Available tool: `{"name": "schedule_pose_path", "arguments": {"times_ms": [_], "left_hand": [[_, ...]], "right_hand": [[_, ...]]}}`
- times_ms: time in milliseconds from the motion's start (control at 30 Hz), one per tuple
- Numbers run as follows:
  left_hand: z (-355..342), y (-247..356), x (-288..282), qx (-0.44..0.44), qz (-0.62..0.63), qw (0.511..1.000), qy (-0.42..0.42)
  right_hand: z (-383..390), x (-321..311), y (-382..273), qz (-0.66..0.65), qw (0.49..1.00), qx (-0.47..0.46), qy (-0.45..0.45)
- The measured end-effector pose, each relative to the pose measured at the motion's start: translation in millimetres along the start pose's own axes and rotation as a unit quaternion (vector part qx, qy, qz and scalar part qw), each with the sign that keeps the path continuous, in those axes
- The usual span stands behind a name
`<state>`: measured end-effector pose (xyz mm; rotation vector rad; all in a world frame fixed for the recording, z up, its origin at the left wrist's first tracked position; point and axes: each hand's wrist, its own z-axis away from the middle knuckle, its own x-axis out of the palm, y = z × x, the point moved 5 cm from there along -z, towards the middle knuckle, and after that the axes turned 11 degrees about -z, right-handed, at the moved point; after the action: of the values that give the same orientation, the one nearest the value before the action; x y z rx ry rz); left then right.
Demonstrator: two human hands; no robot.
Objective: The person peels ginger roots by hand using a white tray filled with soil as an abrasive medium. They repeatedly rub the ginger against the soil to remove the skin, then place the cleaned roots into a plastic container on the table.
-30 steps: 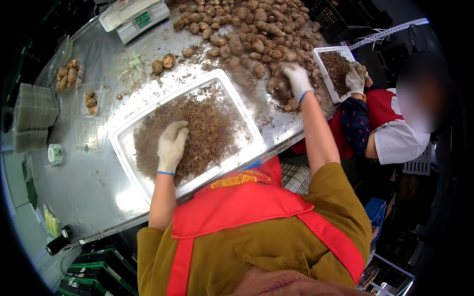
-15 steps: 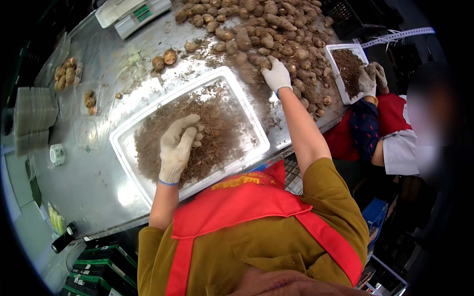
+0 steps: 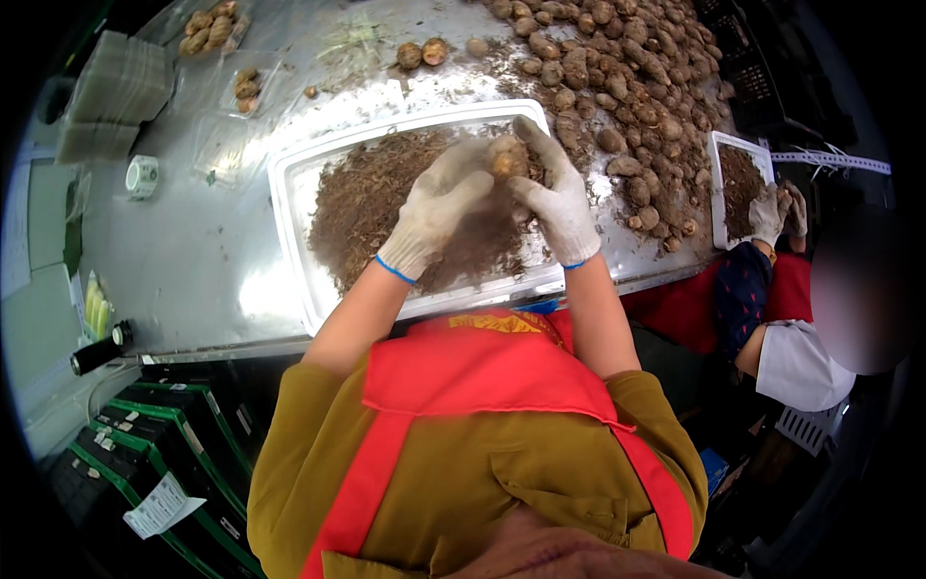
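Note:
A brown taro (image 3: 506, 156) is held between my two gloved hands, over the right part of a white tray (image 3: 405, 128). My left hand (image 3: 431, 217) lies against the taro's left side, its fingers blurred and partly behind it. My right hand (image 3: 561, 210) is curled round the other side, thumb in front and fingers beyond. Both gloves are whitish knit with blue cuffs, soiled at the fingers. Loose brown peelings and dirt (image 3: 362, 207) cover much of the tray's bottom. A large heap of unpeeled taros (image 3: 627, 87) spreads beyond the tray to the right.
Several plastic boxes (image 3: 111, 92) stand stacked at the left, near a label roll (image 3: 142, 178). Packed taros (image 3: 207, 31) lie at the far left. At right, a co-worker's gloved hands (image 3: 772, 212) are beside another white tray (image 3: 720, 198). Black crates (image 3: 154, 425) stand below the table's left edge.
My right hand has come back from the heap with a taro to above the tray. My left hand has risen off the peelings to meet it. The view has shifted.

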<state>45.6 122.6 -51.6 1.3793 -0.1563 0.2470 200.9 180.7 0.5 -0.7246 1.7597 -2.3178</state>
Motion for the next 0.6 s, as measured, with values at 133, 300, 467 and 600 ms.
{"name": "schedule_pose_path", "arguments": {"times_ms": [133, 300, 467, 600], "left_hand": [[12.2, 0.2, -2.8, 0.014, 0.029, 0.999, 0.001], [21.0, 7.4, -4.4, 0.024, -0.016, 0.999, 0.041], [24.9, 17.9, 1.3, 0.067, -0.051, 0.994, 0.068], [28.2, 17.6, 2.5, 0.064, -0.049, 0.994, 0.076]], "right_hand": [[10.4, 20.3, -2.5, 0.091, 0.996, -0.011, -0.023], [21.3, 21.2, -13.3, 0.202, 0.968, -0.151, 0.010], [33.0, 36.0, -26.4, 0.291, 0.895, -0.338, -0.006], [35.9, 36.7, -21.9, 0.264, 0.902, -0.341, 0.028]]}}
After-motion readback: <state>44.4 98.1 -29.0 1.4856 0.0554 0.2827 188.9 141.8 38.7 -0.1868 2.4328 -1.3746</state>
